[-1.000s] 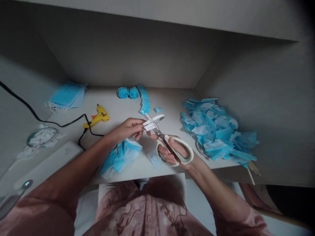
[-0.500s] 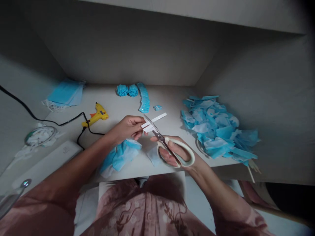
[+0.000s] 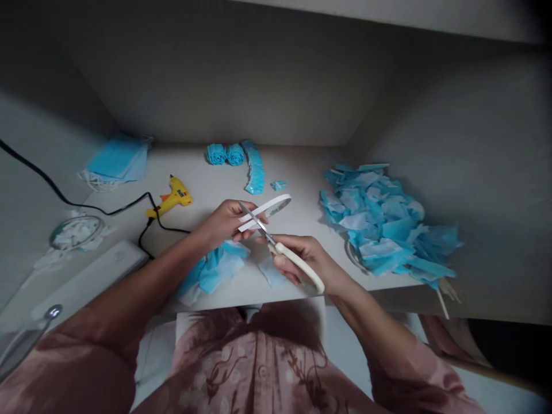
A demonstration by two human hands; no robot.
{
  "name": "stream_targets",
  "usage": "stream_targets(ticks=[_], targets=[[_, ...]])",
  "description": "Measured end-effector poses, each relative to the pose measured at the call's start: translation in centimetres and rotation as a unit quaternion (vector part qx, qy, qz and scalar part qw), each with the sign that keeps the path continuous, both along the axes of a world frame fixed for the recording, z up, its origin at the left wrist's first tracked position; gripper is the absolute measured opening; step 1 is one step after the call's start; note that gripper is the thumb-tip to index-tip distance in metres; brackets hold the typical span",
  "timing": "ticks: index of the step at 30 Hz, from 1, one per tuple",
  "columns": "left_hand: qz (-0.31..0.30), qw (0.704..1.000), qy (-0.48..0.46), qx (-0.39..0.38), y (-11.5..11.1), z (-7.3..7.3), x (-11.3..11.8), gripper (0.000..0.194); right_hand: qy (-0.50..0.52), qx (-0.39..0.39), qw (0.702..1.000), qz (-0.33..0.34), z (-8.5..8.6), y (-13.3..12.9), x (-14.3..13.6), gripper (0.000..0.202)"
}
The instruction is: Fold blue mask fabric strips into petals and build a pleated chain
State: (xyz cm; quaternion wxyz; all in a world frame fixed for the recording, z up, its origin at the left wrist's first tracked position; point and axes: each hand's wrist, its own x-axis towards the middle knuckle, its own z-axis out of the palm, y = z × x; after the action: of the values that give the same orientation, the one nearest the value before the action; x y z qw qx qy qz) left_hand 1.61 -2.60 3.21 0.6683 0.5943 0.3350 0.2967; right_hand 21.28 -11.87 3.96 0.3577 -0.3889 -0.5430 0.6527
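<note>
My left hand [image 3: 230, 221] pinches a narrow white paper strip [image 3: 276, 201] that bends over into a loop at its far end. In my right hand [image 3: 302, 253] is a pair of scissors [image 3: 299, 264] with cream handles. Their metal blades lie across the strip, close to my left fingers. Whether the blades bite into the paper I cannot tell. Under my left wrist lies a crumpled piece of blue and white fabric [image 3: 215, 267]. A pale scrap [image 3: 271, 270] rests on the table below the scissors.
Two blue rosettes [image 3: 225, 154], a pleated blue strip [image 3: 254, 168] and a small blue piece [image 3: 278, 185] lie at the back. A yellow glue gun [image 3: 172, 196] with black cord [image 3: 116, 213] and stacked face masks [image 3: 118, 160] are left. Blue scraps [image 3: 383, 218] heap up at right.
The strip has curled from straight into a loop. My right hand has turned the scissors so the handles show edge-on, and their blades have shifted slightly left along the strip.
</note>
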Motion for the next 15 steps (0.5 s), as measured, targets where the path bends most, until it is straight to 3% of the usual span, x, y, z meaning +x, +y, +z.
stream_targets(ticks=[7,10,15], targets=[[-0.122,0.981,-0.116,-0.096,0.1,-0.7,-0.7,0.026,0.105,-0.042,0.99,0.079,-0.5,-0.4,1.1,0.055],[-0.16,0.965,-0.168,-0.123,-0.1,-0.2,-0.5,0.023,0.087,-0.057,0.991,0.09,-0.4,-0.8,1.5,0.058],[-0.194,0.947,-0.19,-0.169,-0.1,0.3,-0.2,0.038,0.05,-0.071,0.99,0.107,-0.5,-0.9,2.1,0.061]])
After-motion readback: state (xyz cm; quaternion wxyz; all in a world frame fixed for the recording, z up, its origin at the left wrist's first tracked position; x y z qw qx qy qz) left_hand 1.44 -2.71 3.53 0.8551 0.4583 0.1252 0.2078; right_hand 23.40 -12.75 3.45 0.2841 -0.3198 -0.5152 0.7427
